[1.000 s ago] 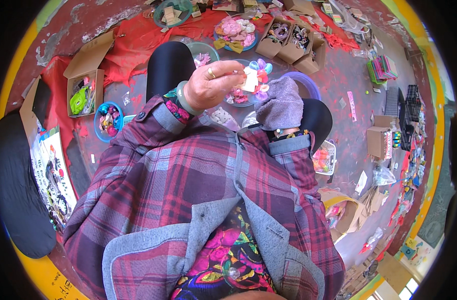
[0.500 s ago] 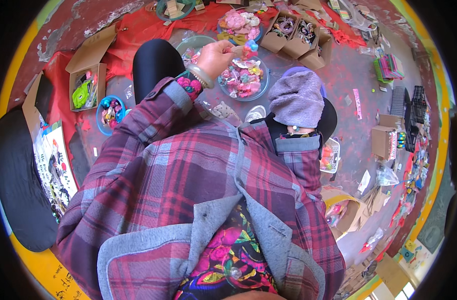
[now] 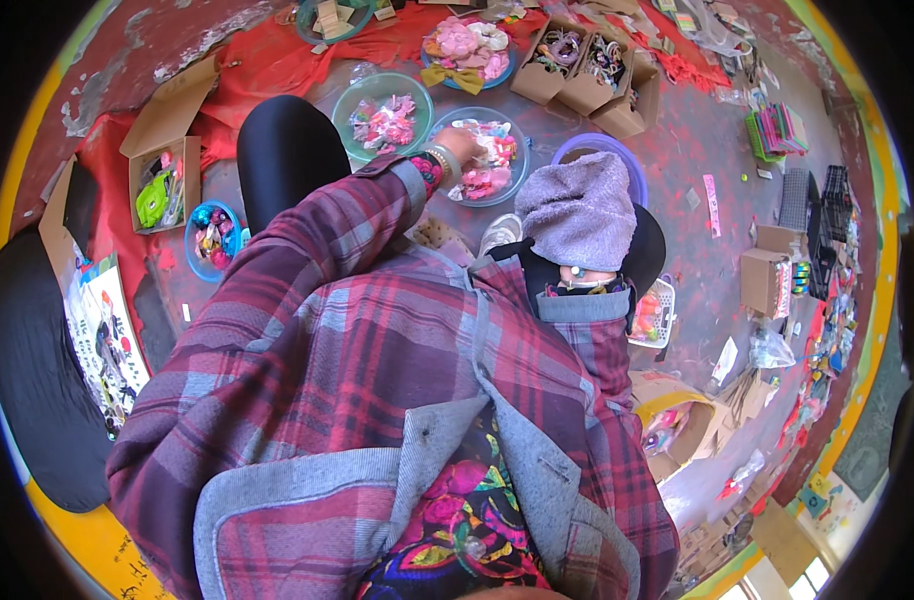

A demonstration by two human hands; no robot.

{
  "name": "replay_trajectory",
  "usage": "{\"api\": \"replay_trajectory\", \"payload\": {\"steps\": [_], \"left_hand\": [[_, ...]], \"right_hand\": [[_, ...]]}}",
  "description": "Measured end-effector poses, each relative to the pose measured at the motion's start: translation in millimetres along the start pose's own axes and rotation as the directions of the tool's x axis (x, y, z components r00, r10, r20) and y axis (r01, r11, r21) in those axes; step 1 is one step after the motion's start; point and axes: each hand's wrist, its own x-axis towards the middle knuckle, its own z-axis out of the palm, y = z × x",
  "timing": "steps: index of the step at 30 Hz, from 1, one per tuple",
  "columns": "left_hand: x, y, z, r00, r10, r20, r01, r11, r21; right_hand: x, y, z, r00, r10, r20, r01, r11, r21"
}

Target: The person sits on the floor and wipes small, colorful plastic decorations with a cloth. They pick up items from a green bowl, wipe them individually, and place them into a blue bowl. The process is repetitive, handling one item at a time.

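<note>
My left hand (image 3: 460,149) reaches into the clear bowl (image 3: 527,170) of pink, white and coloured hair ornaments (image 3: 495,150). Its fingers point down among the pieces, so their tips are hidden, and I cannot tell whether they grip one. A greyish-purple fuzzy knit hat (image 3: 581,212) covers my right hand, above my right knee. Only the bare wrist with a bracelet (image 3: 577,271) shows below its edge, and the fingers are out of sight. Behind the hat, the rim of a purple basin (image 3: 632,172) shows.
A green bowl (image 3: 343,104) holds wrapped pink pieces; another bowl holds scrunchies (image 3: 467,46) and a mustard bow (image 3: 453,78). Open cardboard boxes (image 3: 589,85) stand beyond. At the left are a blue basket (image 3: 193,262) and a cardboard box (image 3: 137,190); a white basket (image 3: 661,328) sits at the right.
My left hand has lowered from above the bowls, where it held up a small blue and red ornament, into the bowl. That ornament is no longer visible in the hand. The hat has tilted slightly.
</note>
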Motion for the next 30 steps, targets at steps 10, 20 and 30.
{"api": "replay_trajectory", "payload": {"steps": [10, 20, 30], "left_hand": [[7, -2, -25, 0.956, -0.125, 0.264, 0.264, 0.753, -0.602], [-94, 84, -23, 0.648, 0.413, 0.639, 0.278, 0.653, -0.704], [-146, 96, -17, 0.838, 0.389, 0.384, -0.179, 0.859, -0.48]], "right_hand": [[3, 0, 3, 0.998, 0.055, 0.0, -0.055, 0.994, 0.098], [20, -10, 16, 0.976, 0.213, 0.042, -0.2, 0.811, 0.55], [12, 29, 26, 0.955, 0.25, 0.157, -0.291, 0.707, 0.645]]}}
